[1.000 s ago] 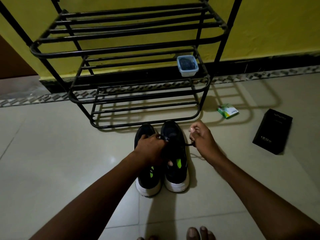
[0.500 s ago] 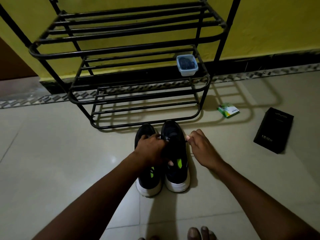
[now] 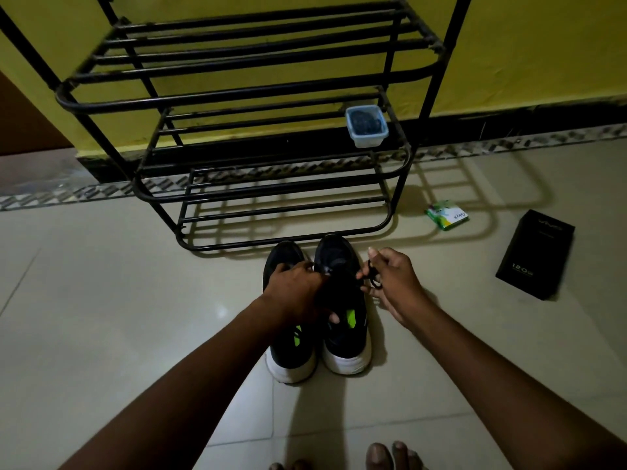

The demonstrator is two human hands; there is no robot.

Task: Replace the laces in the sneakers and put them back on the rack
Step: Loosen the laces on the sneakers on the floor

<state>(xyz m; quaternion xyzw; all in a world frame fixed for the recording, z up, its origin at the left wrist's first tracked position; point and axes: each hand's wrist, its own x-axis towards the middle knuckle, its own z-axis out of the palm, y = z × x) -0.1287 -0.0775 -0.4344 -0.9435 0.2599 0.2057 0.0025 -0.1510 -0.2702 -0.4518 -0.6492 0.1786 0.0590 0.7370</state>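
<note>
Two black sneakers with white soles and green marks stand side by side on the floor, toes toward me: the left sneaker [image 3: 288, 347] and the right sneaker [image 3: 342, 320]. My left hand [image 3: 295, 290] lies over the gap between them and grips the right sneaker at its lacing. My right hand [image 3: 393, 283] is just right of that shoe and pinches a black lace [image 3: 371, 274] that loops beside its fingers. The black metal shoe rack [image 3: 237, 96] stands right behind the sneakers against the yellow wall.
A small clear box [image 3: 366, 125] with dark contents sits on the rack's middle shelf at the right. A green and white packet [image 3: 447, 215] and a black carton [image 3: 536, 254] lie on the tiled floor to the right. My toes [image 3: 390, 457] show at the bottom edge.
My right hand went down close to the sneaker's side, then came back up and out with a loop of black lace in its fingers. The left hand has stayed on the shoe.
</note>
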